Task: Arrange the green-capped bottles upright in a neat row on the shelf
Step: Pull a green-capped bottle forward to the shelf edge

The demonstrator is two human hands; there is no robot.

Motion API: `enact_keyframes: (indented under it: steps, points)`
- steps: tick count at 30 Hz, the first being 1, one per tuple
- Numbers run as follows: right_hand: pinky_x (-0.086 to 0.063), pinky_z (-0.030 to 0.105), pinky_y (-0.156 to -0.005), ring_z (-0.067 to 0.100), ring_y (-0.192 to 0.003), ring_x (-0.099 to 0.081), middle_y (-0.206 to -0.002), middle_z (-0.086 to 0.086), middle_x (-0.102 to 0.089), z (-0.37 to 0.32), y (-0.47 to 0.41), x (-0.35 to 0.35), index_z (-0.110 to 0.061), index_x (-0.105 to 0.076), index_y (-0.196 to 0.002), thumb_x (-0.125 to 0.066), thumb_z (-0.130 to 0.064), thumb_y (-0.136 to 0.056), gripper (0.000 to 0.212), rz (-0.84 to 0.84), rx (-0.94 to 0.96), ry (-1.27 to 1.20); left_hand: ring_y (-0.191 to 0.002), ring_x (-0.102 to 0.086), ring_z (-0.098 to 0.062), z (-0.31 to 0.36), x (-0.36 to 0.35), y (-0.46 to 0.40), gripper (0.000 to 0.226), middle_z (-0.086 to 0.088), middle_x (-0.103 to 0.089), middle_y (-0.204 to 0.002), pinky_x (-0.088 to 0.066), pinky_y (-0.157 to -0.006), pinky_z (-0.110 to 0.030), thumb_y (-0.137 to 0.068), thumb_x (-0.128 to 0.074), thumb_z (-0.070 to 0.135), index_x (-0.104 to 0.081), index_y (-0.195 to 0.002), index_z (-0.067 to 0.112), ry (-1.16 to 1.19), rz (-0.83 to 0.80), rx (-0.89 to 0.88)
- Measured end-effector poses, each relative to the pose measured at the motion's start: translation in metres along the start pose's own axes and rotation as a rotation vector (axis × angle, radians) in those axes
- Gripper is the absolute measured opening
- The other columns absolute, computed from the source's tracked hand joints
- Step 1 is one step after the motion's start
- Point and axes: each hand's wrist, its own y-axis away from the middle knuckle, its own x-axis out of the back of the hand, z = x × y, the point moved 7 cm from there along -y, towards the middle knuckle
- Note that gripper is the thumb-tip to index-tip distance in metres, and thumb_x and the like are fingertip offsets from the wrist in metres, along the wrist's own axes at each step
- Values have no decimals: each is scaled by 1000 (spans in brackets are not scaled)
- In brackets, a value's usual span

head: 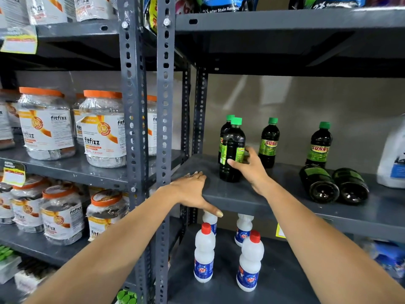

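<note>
So the right hand (245, 165) is wrapped around the lower half of a dark green plastic bottle with a bright green cap (232, 150), thumb on the front of the label and fingers curled round the far side. That bottle stands upright near the left front of the grey metal shelf (241, 198). Right behind it, nearly touching, a second identical green-capped bottle (225, 130) peeks out, also upright. The left hand (192, 189) lies flat and open on the shelf's front left corner, palm down, thumb hooked over the front lip, holding nothing.

Further right, toward the back, there's a third upright bottle with a "SUNNY" label (269, 142), then a gap, then a fourth upright one (318, 145). In front of that fourth one, two more of the same bottles (334, 185) lie on their sides next to each other, bases facing the front edge, caps hidden. A white plastic jug (392, 156) sits at the far right end.

The shelf below has white bottles with red caps (249, 262), and the rack to the left is full of orange-lidded clear jars (103, 130).
</note>
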Motion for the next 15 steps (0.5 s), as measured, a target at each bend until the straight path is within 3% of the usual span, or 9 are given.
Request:
enact_keyframes:
  steps: [3,7,12,15]
  points:
    - [-41,38,-104,25,-120,-57,-130,10,-61,10,-7,-4,-13,-42,-137,-71,7,-75,71,-51,-75,-71,-149,-10,-25,-1,-1,-1,146,-7,-9,-164,-17,-119,-43,-44,-56,96,-12,-154,11,-9,15,3]
    - [-46,34,-96,19,-109,-61,-119,2,-64,10,-2,1,-15,-45,-133,-85,-14,-68,77,17,-20,74,-150,-2,-24,-1,-3,0,146,-4,-2,-165,-13,-120,-43,-47,-57,94,-6,-155,12,6,-9,12]
    - [-40,32,-98,22,-117,-56,-132,8,-57,12,-3,-8,-16,-36,-137,-71,4,-77,72,-71,-36,-62,-150,1,-23,-2,-4,-2,146,-5,0,-165,-10,-120,-43,-47,-57,94,-5,-155,11,6,-27,7]
    - [-42,28,-95,17,-109,-57,-120,2,-59,11,-3,-6,-15,-38,-135,-82,-8,-72,77,-37,-10,14,-150,0,-23,-2,-4,-2,147,-5,-1,-165,-11,-120,-44,-46,-56,95,-5,-155,11,5,-30,10]
